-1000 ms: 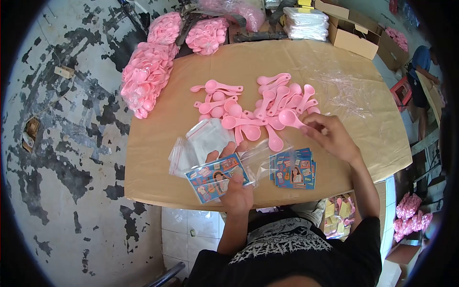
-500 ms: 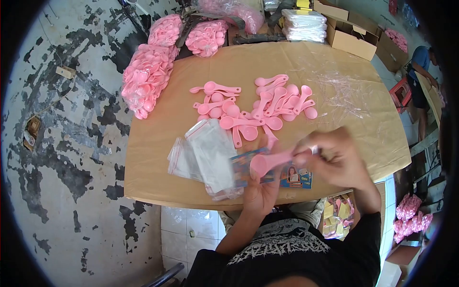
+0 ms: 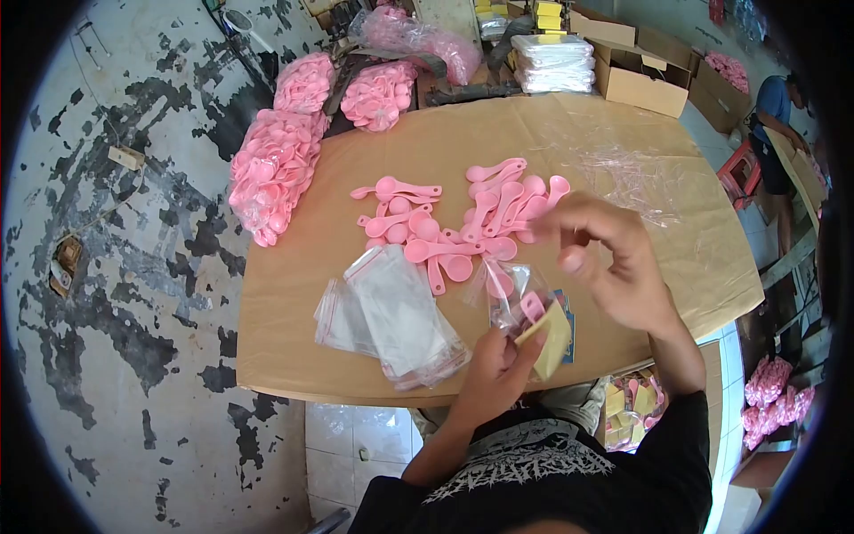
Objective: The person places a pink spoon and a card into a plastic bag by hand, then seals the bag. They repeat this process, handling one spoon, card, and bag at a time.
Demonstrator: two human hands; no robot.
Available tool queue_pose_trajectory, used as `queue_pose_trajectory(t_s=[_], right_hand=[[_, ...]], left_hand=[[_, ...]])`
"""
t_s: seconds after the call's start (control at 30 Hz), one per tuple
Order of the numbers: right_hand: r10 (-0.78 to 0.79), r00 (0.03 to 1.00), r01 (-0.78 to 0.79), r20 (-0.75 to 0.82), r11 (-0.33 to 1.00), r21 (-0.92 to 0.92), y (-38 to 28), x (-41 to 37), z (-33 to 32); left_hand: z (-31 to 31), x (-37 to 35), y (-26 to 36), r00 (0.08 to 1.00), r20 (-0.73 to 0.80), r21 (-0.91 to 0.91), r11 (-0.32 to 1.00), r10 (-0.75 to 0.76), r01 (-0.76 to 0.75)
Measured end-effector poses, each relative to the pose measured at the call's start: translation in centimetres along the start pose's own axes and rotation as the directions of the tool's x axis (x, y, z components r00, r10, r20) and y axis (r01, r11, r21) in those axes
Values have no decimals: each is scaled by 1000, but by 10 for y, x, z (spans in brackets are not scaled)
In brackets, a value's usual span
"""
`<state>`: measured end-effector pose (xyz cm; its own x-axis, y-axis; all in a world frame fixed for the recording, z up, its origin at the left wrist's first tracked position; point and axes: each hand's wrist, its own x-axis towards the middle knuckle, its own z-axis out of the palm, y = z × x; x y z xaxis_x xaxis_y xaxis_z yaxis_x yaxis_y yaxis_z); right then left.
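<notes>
My left hand (image 3: 491,372) holds a small clear bag (image 3: 514,294) with a pink plastic spoon (image 3: 531,305) and a printed card (image 3: 551,337) inside it. My right hand (image 3: 614,260) hovers just right of the bag, fingers apart and empty. A loose pile of pink spoons (image 3: 463,209) lies on the brown paper-covered table (image 3: 294,267) behind the hands. A stack of empty clear bags (image 3: 396,311) lies left of my left hand. Part of a stack of printed cards (image 3: 568,320) shows under the held bag.
Big clear sacks of pink spoons (image 3: 274,165) sit along the table's left and far edge. Cardboard boxes (image 3: 642,71) and a pile of white packets (image 3: 553,64) stand at the back. Crumpled clear film (image 3: 627,169) lies right. Another person (image 3: 774,107) stands at far right.
The right hand carried a pink spoon from the pile to the left hand's bag, put it in, then let go. The left hand turned the bag and card upright.
</notes>
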<state>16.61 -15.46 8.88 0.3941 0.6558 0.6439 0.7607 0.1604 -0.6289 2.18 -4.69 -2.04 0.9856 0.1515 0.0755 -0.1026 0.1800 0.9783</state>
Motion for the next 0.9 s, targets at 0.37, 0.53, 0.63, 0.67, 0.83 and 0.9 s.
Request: queue_pose_trajectory(t_s=[0.37,0.53,0.63,0.67,0.83,0.9], right_hand=[[292,927,-304,235,953,17,6,-20,7],[-171,970,230,172,872,-432,13,-24,12],[-166,965,245,203,849,-469,14,-26,18],[-170,961,257,217,838,-482,18,-27,18],[-202,926,346,318,789,-508,21,-27,16],[-185,938,315,295,811,-494,23,-27,17]], left_hand=[[-8,1,25,996,-81,-211,976,33,-49],[-8,8,16,973,-202,142,986,112,-84],[-4,7,18,962,-206,333,938,177,-101],[-3,5,24,966,-200,397,915,162,-72],[-6,3,32,981,-148,574,819,128,-21],[-8,2,36,986,-102,629,776,135,-41]])
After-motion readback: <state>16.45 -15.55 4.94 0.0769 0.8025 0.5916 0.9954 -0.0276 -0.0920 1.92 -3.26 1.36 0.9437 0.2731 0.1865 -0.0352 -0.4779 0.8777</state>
